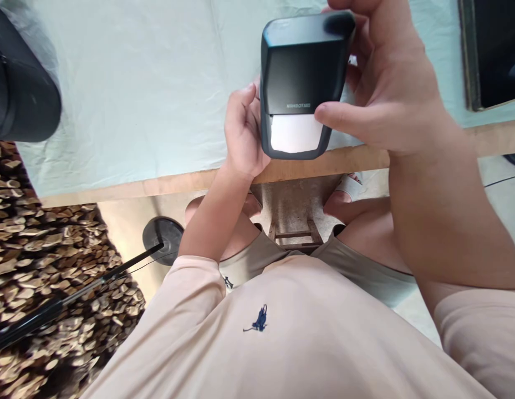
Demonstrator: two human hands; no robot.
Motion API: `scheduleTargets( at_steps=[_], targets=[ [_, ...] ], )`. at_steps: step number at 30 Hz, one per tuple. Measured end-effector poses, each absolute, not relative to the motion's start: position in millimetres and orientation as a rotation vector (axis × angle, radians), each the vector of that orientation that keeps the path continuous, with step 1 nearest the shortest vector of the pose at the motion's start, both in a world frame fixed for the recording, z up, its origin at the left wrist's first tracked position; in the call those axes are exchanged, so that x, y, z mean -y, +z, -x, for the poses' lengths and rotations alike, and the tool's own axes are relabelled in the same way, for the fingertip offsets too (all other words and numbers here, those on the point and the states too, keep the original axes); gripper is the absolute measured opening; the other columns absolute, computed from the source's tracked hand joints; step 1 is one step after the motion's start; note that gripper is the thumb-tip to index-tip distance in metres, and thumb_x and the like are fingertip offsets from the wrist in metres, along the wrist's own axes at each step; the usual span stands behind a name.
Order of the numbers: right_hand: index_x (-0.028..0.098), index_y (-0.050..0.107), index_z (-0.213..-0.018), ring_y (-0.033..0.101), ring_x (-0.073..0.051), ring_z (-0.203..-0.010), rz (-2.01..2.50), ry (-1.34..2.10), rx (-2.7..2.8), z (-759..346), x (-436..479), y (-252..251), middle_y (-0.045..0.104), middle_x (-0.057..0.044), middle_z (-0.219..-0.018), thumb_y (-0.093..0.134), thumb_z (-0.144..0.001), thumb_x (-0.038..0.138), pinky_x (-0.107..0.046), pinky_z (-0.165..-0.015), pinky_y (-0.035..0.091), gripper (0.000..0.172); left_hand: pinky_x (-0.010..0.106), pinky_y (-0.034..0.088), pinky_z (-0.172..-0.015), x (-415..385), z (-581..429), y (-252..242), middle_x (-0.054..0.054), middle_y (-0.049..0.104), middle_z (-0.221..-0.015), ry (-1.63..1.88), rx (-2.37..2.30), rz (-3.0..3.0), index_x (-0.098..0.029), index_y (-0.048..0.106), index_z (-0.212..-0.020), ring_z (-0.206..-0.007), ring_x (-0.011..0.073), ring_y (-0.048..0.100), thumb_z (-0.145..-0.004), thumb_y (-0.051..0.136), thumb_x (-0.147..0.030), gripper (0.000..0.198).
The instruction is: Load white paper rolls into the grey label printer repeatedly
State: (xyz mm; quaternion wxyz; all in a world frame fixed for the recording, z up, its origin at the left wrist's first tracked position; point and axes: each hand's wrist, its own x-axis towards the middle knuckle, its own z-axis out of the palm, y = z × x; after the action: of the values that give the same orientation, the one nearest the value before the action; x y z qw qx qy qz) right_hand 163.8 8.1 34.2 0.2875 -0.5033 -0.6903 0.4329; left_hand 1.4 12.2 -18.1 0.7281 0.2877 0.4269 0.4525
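Observation:
A black label printer (306,75) with "NIIMBOT" lettering is held up over the near edge of the table, between my two hands. White label paper (296,133) shows in the slot at its lower end. My left hand (245,130) grips the printer's left side, its fingers partly hidden behind the body. On the other side, my right hand (376,83) wraps around the upper right edge. The right thumb lies across the front, its tip by the top corner of the white paper.
A pale green cloth (136,94) covers the wooden-edged table. A dark bag-like object (24,83) rests at the left, and a dark framed panel (496,55) at the right. Below left are stacked firewood (53,249) and a black stand (163,238).

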Motion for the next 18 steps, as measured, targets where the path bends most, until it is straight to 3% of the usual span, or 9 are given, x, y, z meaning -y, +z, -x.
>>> scheduleTargets(
  at_steps=[4, 8, 11, 14, 18],
  targets=[
    [0.025, 0.016, -0.118, 0.031, 0.012, -0.105, 1.336, 1.225, 1.899, -169, -10, 40, 0.025, 0.006, -0.118, 0.05, -0.057, 0.027, 0.011, -0.081, 0.034, 0.069, 0.018, 0.038, -0.061, -12, -2, -18, -0.002, 0.052, -0.067, 1.048, -0.734, -0.659, -0.02, 0.047, -0.082, -0.065, 0.0066, 0.047, -0.069, 0.035, -0.034, 0.023],
    [0.025, 0.015, -0.118, 0.032, 0.013, -0.093, 1.324, 1.218, 1.974, -171, -11, 37, 0.022, 0.005, -0.118, 0.05, -0.057, 0.03, 0.011, -0.069, 0.032, 0.07, 0.017, 0.038, -0.066, -11, -5, -4, -0.001, 0.051, -0.071, 1.015, -0.615, -0.723, -0.018, 0.045, -0.082, -0.077, 0.0076, 0.047, -0.073, 0.027, -0.026, 0.022],
    [0.024, 0.017, -0.118, 0.031, 0.011, -0.098, 1.308, 1.185, 1.983, -171, -11, 33, 0.024, 0.005, -0.117, 0.052, -0.055, 0.03, 0.012, -0.071, 0.032, 0.072, 0.017, 0.039, -0.066, -11, -7, 2, 0.0, 0.05, -0.068, 1.003, -0.643, -0.745, -0.014, 0.046, -0.073, -0.079, 0.008, 0.047, -0.073, 0.026, -0.025, 0.023],
    [0.026, 0.017, -0.118, 0.031, 0.009, -0.104, 1.295, 1.179, 2.009, -171, -10, 33, 0.023, 0.007, -0.118, 0.055, -0.053, 0.033, 0.012, -0.073, 0.034, 0.076, 0.015, 0.038, -0.063, -11, -9, 2, 0.0, 0.048, -0.065, 1.016, -0.671, -0.717, -0.012, 0.046, -0.07, -0.069, 0.0055, 0.047, -0.072, 0.029, -0.025, 0.022],
    [0.027, 0.014, -0.118, 0.034, 0.01, -0.1, 1.302, 1.187, 2.036, -171, -8, 37, 0.019, 0.007, -0.121, 0.055, -0.052, 0.038, 0.01, -0.069, 0.037, 0.078, 0.014, 0.036, -0.057, -11, -11, 0, -0.002, 0.042, -0.06, 1.051, -0.669, -0.644, -0.013, 0.044, -0.08, -0.057, 0.0019, 0.043, -0.072, 0.03, -0.024, 0.02]
  ],
)
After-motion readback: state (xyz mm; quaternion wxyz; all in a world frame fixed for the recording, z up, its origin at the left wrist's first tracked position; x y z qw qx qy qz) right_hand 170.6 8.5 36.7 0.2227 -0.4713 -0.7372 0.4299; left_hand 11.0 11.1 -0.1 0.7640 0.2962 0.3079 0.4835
